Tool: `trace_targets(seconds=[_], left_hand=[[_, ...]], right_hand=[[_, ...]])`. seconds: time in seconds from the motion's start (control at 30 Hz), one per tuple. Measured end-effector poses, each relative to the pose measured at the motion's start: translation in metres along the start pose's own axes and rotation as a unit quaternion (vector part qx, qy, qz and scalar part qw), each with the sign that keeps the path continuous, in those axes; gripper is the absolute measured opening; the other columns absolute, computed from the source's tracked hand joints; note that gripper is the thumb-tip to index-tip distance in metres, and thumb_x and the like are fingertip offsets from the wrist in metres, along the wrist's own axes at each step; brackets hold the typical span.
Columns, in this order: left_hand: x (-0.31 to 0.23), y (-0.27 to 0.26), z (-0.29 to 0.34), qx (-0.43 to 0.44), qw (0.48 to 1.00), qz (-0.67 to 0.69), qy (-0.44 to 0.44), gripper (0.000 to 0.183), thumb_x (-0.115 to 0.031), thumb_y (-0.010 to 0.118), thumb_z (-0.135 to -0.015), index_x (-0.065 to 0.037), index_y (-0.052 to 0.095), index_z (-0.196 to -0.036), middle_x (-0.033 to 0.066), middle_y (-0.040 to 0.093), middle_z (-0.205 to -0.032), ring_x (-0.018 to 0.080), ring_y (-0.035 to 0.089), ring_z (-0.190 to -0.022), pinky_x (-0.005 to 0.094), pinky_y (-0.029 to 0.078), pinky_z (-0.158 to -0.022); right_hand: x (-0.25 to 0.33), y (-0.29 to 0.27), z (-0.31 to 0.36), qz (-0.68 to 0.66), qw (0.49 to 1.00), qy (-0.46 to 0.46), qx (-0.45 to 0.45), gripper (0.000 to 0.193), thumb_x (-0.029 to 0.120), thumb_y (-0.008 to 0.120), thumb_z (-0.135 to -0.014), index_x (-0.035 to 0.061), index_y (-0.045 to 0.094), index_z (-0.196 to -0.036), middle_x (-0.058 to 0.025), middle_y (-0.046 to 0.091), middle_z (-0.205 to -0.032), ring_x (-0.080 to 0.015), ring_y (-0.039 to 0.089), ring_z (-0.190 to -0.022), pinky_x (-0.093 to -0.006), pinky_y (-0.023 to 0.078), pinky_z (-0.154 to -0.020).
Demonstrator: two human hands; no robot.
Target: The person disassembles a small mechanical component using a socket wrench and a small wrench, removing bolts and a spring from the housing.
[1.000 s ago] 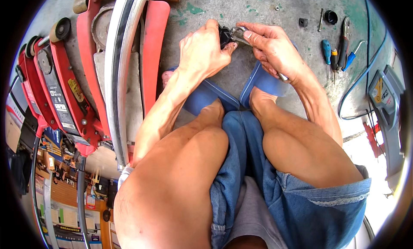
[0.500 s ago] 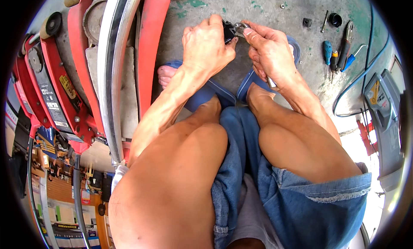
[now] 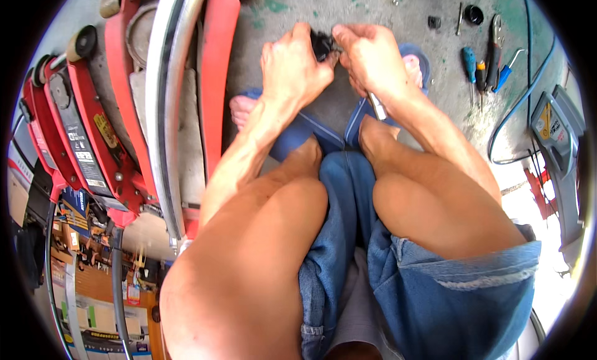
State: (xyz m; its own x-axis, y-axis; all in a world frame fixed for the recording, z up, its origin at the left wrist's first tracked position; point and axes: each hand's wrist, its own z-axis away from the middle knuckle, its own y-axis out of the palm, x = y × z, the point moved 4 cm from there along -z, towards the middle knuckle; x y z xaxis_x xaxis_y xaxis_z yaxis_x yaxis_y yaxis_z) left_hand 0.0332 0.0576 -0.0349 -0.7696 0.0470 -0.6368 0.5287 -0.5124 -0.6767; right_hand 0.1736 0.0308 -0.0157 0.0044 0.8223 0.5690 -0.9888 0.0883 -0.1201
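The left hand's (image 3: 292, 67) fingers hold a small black part (image 3: 321, 44), thumb and forefinger closed on it at the side facing the other hand. The right hand's (image 3: 375, 58) fingers are curled around a metal tool (image 3: 377, 107) — its shiny end sticks out below the palm, toward the person's body — and their tips sit right beside the black part. That spot is blurred, so I cannot tell exactly how tool and part meet.

Beneath the fingers is a grey concrete floor (image 3: 413, 23) with green patches. A blue slipper (image 3: 292, 138) shows nearer the body than the left fingers.

Out to the right of the right fingers lie a small black block (image 3: 434, 22), then a thin metal rod (image 3: 460, 19) and a black ring-shaped piece (image 3: 474, 14). Farther right and a little nearer the body are a blue-handled screwdriver (image 3: 469, 60), a screwdriver with an orange and black handle (image 3: 480, 75), pliers (image 3: 494, 52) and a blue-handled hooked tool (image 3: 506, 75). A blue hose (image 3: 498, 131) curves past them, farther still from the fingers.

Left of the left fingers — well apart — stand red floor jacks (image 3: 109, 126).
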Motion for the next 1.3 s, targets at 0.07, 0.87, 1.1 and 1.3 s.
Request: trace_targets(seconds=[0.07,0.87,1.1,1.3], left_hand=[[0.000,-0.003,0.007,0.000,1.000,0.007,-0.019,0.038,-0.026,0.081,-0.075,0.001,0.061,-0.093,0.0231,0.071,-0.084,0.0442,0.069,-0.080,0.0530,0.051,-0.079],[0.000,-0.007,0.005,0.029,0.997,0.005,-0.069,0.052,-0.036,0.088,-0.075,0.003,0.070,-0.105,0.0202,0.075,-0.086,0.0320,0.074,-0.082,0.0397,0.057,-0.077],[0.002,-0.006,-0.003,0.051,0.997,0.016,-0.047,0.048,-0.036,0.086,-0.076,0.004,0.071,-0.099,0.0208,0.074,-0.085,0.0324,0.074,-0.081,0.0412,0.056,-0.075],[0.001,-0.010,-0.004,0.065,0.997,0.014,-0.047,0.049,-0.036,0.086,-0.076,0.005,0.072,-0.098,0.0208,0.074,-0.084,0.0318,0.074,-0.081,0.0412,0.056,-0.075]], right_hand=[[-0.008,-0.001,0.002,0.003,0.999,0.051,0.017,0.039,0.027,0.059,-0.099,-0.0058,0.068,-0.080,-0.0093,0.057,-0.054,-0.0164,0.053,-0.041,-0.0354,0.040,-0.040],[0.009,-0.038,-0.025,0.367,0.887,-0.252,0.126,0.036,0.030,0.056,-0.104,0.0048,0.065,-0.128,-0.0243,0.072,-0.105,-0.0454,0.067,-0.102,-0.0501,0.053,-0.086],[0.005,-0.035,-0.020,0.462,0.839,-0.276,0.082,0.027,0.017,0.065,-0.087,-0.0016,0.066,-0.107,-0.0282,0.069,-0.090,-0.0497,0.066,-0.091,-0.0556,0.051,-0.080],[-0.001,-0.026,-0.015,0.429,0.868,-0.228,0.106,0.031,0.018,0.069,-0.083,-0.0031,0.066,-0.105,-0.0293,0.069,-0.088,-0.0481,0.067,-0.091,-0.0547,0.051,-0.079]])
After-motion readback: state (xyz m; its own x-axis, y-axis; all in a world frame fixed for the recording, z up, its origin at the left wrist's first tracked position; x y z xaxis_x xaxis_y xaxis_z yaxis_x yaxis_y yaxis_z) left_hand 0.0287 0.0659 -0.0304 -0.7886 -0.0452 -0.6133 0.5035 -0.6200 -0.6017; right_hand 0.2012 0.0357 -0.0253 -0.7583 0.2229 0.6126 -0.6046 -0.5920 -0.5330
